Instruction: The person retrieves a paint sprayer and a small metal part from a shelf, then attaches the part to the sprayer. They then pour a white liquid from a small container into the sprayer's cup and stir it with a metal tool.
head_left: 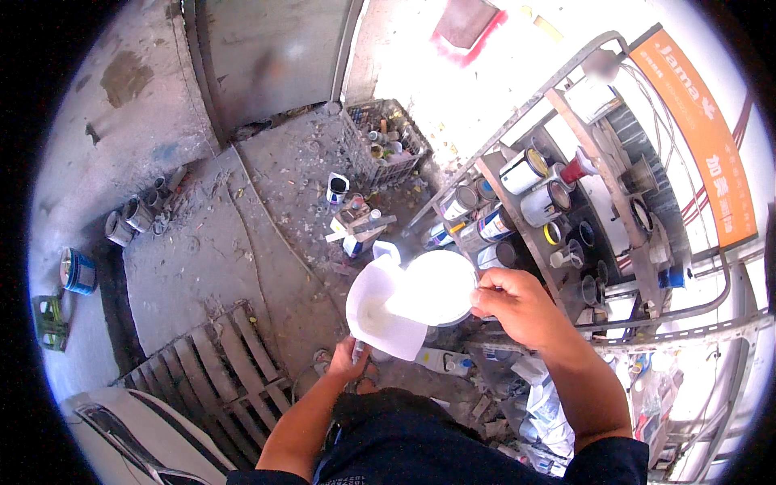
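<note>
In front of my body my right hand pinches the rim of a round, clear-edged cup with white inside. The cup overlaps the right side of a white paper cone shaped like a paint strainer, with pale wet-looking white in its middle. Below the cone, my left hand is closed around a grey, metal-looking handle. What the cone rests on is hidden beneath it.
A rack at the right holds paint cans and cups. A crate of containers stands behind, with an open can nearby. A slatted pallet lies left, a hose crosses the floor, and a white car-like panel is lower left.
</note>
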Available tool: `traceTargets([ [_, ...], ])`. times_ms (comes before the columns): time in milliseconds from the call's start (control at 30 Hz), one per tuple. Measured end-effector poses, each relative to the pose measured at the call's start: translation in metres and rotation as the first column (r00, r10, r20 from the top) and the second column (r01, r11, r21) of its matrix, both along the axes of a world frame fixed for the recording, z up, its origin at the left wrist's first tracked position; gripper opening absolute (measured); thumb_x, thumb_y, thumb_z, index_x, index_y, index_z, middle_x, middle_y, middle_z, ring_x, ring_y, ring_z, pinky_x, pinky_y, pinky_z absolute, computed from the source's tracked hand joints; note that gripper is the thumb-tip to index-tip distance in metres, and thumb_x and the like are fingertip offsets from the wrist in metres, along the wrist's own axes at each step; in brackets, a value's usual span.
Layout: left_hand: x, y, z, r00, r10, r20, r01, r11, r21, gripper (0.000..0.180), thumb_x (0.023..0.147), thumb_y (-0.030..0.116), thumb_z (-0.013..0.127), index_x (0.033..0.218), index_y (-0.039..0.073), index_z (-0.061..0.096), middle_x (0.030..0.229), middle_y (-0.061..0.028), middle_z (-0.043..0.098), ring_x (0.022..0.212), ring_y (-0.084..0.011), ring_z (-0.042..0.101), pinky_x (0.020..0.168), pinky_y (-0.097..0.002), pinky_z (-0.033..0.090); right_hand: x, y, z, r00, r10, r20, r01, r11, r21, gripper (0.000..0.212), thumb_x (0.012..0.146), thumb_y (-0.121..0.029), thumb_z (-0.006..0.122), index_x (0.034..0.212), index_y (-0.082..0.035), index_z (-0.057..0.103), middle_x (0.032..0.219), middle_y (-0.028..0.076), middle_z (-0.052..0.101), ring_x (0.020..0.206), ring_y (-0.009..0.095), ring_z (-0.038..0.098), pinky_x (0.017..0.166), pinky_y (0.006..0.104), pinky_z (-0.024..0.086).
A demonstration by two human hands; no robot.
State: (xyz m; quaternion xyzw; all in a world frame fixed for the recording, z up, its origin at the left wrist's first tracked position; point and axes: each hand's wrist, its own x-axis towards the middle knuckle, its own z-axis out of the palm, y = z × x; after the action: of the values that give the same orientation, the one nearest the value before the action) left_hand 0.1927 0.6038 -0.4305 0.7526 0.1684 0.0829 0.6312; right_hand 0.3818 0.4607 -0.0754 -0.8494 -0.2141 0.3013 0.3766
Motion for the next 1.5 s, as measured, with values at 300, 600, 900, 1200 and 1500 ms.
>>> traceTargets([
  [300,0.003,0.001,0.001,0.999,0.003,0.051,-0.004,1.000,0.018,0.023,0.083,0.019,0.064,0.092,-0.002,0.059,0.082,-0.0213,0.063,0.078,-0.0374,0.063,0.068,-0.0415,0.048,-0.005,0.016,0.009,0.894,0.152,0.421,-0.155,0.988,-0.028,0.015,0.083,-0.011,0.057,0.083,0.004,0.058,0.085,0.023,0.060,0.077,0.039,0.060,0.068,0.0419,0.048],
  [600,0.007,-0.002,0.023,0.999,0.032,-0.005,-0.032,0.999,-0.034,0.028,0.086,0.024,0.065,0.089,-0.002,0.059,0.075,-0.0182,0.062,0.071,-0.0295,0.064,0.062,-0.0408,0.047,-0.019,0.031,0.027,0.764,0.247,0.597,-0.158,0.967,-0.198,0.013,0.083,-0.007,0.055,0.091,0.003,0.058,0.110,0.026,0.059,0.093,0.042,0.059,0.082,0.0465,0.049],
  [900,0.013,-0.005,0.005,0.996,0.028,0.081,-0.023,0.998,-0.064,0.028,0.086,0.027,0.065,0.093,0.000,0.059,0.075,-0.0158,0.062,0.066,-0.0247,0.061,0.061,-0.0385,0.047,-0.027,0.031,0.025,0.554,0.300,0.777,-0.178,0.954,-0.242,0.012,0.081,-0.008,0.059,0.087,0.002,0.054,0.118,0.024,0.057,0.076,0.041,0.064,0.066,0.0453,0.054],
  [1200,0.015,-0.007,0.000,0.993,0.032,0.110,-0.027,0.998,-0.052,0.027,0.086,0.026,0.065,0.091,0.001,0.060,0.076,-0.0177,0.062,0.071,-0.0283,0.061,0.065,-0.0389,0.047,-0.044,0.031,0.034,0.527,0.312,0.791,-0.148,0.950,-0.276,0.014,0.077,-0.007,0.062,0.086,0.001,0.053,0.127,0.021,0.052,0.069,0.037,0.065,0.061,0.0437,0.054],
  [1500,0.016,-0.006,0.017,0.993,0.037,0.115,-0.031,0.998,-0.055,0.025,0.086,0.024,0.064,0.091,0.000,0.058,0.078,-0.0202,0.061,0.073,-0.0324,0.061,0.067,-0.0404,0.047,-0.052,0.032,0.035,0.446,0.300,0.843,-0.210,0.951,-0.227,0.009,0.081,-0.004,0.061,0.082,0.002,0.053,0.125,0.021,0.053,0.087,0.034,0.067,0.067,0.0382,0.055],
])
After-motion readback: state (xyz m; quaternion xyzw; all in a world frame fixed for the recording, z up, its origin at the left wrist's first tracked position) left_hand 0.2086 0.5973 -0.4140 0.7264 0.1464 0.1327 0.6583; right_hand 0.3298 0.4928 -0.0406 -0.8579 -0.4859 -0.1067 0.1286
